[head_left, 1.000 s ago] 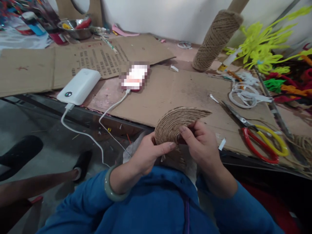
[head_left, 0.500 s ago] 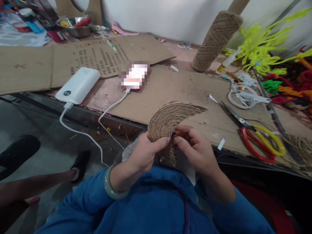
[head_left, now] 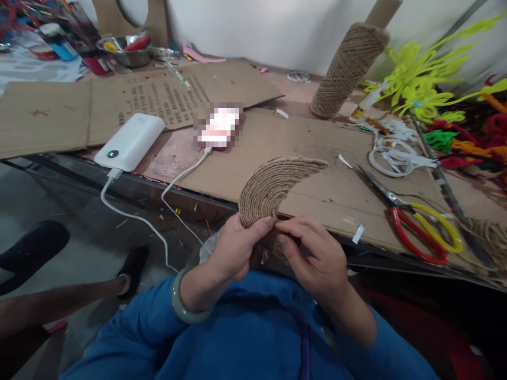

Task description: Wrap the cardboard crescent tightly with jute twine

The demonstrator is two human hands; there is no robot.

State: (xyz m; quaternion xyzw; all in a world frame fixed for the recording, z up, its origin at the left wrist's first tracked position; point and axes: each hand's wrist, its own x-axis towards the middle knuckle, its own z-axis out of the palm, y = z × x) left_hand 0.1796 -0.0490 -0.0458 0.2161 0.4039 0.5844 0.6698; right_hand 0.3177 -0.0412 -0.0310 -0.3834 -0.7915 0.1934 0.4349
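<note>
A crescent-shaped piece covered in rows of brown twine (head_left: 263,187) points its tip to the right, over the table's front edge. My left hand (head_left: 237,245) grips its lower left part, thumb on top near the inner curve. At the inner edge, beside that thumb, my right hand (head_left: 315,256) has its fingers bent and close together; what lies between them is too small to make out. The lower end of the piece is partly hidden behind my hands.
Scissors (head_left: 420,227) with red and yellow handles lie at the right. A twine roll (head_left: 348,68) stands behind. A phone (head_left: 219,126) and white power bank (head_left: 130,141) with cables are left of centre on cardboard (head_left: 312,137). Another person's leg (head_left: 75,298) shows lower left.
The crescent has turned slightly, its tip shifting left and up. My right hand has moved a little left and down, its fingertips now closer to my left thumb.
</note>
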